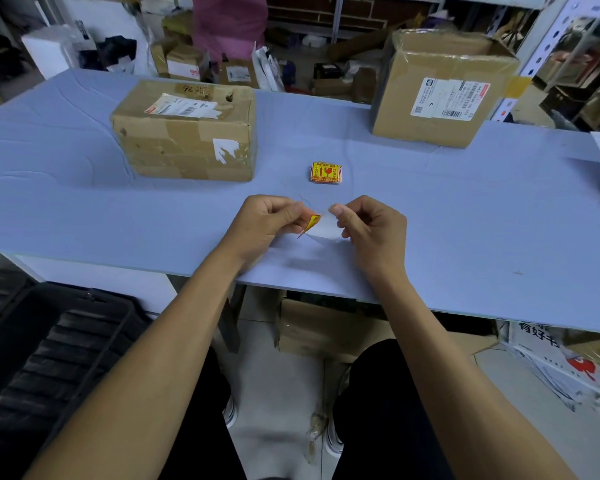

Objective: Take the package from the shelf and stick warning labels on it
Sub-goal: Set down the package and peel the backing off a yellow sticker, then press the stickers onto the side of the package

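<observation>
Over the near edge of the blue table (465,216), my left hand (267,223) pinches a yellow and red warning label (312,221), curled and partly peeled. My right hand (371,226) pinches the label's clear backing sheet (326,228) between thumb and forefinger. A small stack of yellow warning labels (325,172) lies on the table just beyond my hands. A taped brown package (187,133) with a white shipping label sits at the left. A taller cardboard box (440,88) stands at the far right of the table.
Metal shelving (551,46) rises at the right. More boxes and bags crowd the floor behind the table. A black ribbed case (59,344) lies at my lower left, and a cardboard box (312,327) sits under the table.
</observation>
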Demonstrator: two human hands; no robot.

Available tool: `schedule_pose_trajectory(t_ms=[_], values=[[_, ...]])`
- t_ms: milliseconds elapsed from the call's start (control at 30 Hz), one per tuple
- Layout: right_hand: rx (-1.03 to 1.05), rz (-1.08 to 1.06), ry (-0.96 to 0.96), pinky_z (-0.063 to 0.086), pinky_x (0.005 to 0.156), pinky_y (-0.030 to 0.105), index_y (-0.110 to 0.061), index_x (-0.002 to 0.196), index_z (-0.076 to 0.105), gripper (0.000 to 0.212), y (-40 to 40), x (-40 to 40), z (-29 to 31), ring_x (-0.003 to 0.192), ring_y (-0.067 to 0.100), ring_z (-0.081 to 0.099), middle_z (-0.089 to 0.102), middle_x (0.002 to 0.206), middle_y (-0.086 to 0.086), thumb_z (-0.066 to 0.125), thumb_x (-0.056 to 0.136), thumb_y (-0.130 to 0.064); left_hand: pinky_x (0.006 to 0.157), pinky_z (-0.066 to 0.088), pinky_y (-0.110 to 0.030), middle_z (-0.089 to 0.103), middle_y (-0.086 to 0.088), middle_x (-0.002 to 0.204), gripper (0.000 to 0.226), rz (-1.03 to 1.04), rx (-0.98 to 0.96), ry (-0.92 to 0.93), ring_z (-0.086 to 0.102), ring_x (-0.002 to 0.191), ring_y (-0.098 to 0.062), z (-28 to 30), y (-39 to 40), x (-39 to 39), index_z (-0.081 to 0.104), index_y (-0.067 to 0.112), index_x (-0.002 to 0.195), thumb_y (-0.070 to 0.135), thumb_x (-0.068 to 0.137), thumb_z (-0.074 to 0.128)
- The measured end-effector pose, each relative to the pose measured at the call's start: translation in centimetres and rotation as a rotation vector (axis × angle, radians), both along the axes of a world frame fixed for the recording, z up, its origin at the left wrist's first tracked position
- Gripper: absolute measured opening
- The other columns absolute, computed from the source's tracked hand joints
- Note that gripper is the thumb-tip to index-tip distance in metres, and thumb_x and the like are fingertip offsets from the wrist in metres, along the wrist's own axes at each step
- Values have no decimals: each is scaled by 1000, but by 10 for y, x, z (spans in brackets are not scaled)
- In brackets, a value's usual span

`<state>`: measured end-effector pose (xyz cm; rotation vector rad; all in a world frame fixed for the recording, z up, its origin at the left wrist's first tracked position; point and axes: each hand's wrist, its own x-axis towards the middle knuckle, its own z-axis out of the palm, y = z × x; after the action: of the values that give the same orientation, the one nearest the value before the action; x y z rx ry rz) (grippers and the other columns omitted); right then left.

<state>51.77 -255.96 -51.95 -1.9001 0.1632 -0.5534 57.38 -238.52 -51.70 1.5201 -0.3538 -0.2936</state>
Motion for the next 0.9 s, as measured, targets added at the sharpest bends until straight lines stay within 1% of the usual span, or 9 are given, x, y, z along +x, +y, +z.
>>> schedule_pose_trajectory(t_ms=[67,200,267,333,500,600,700,833,900], values=[[-18,3,-2,45,57,22,-5,71,67,28,0,0,0,49,1,54,63,59,5,75,86,-27,76,53,-21,75,1,78,13,-29,-4,1,66,77,-11,2,2,-1,77,14,84,9,89,66],[-39,11,-1,42,55,14,-3,71,67,29,-1,0,0,48,1,54,61,57,4,75,85,-27,73,50,-22,73,3,73,14,-10,-14,2,64,72,-9,1,4,0,77,16,81,5,85,69],[-45,11,-1,41,54,15,-3,72,67,29,-1,1,-1,48,1,54,61,57,5,76,85,-27,72,50,-24,72,5,70,15,47,-32,-8,63,68,-8,-2,2,0,77,19,76,8,84,70],[-69,14,6,41,54,18,-4,72,67,28,-1,2,-2,48,2,53,62,58,4,76,85,-28,73,53,-26,73,3,73,15,125,-30,-37,66,71,-9,-5,1,1,76,21,76,11,85,68],[-6,-22,-4,46,52,17,-7,74,69,24,-2,2,-1,49,1,56,65,63,-2,74,88,-26,72,54,-23,69,-5,77,17,293,-8,-91,62,70,-8,-7,0,2,72,17,77,5,88,65],[26,23,24,48,54,17,-8,76,71,24,-3,2,1,52,1,58,67,65,-3,70,90,-26,69,52,-19,68,-3,75,14,301,73,-133,61,70,-8,-7,-2,0,71,16,78,7,88,65],[33,93,100,50,58,19,-7,78,73,26,-3,3,3,55,4,60,68,64,-5,68,92,-27,68,50,-18,67,-1,73,12,306,87,-136,60,70,-8,-6,-3,-1,70,15,79,8,88,66],[62,138,146,46,57,14,-10,78,73,15,-4,3,5,55,3,58,68,69,-1,70,91,-18,69,51,-20,67,-3,75,9,300,105,-144,60,71,-9,-6,-3,-2,71,14,81,10,88,67],[49,149,149,46,57,13,-11,78,72,14,-3,3,5,57,3,57,68,70,0,69,91,-16,70,52,-21,68,-4,76,7,298,104,-140,60,71,-10,-5,-2,-2,72,13,83,11,88,67]])
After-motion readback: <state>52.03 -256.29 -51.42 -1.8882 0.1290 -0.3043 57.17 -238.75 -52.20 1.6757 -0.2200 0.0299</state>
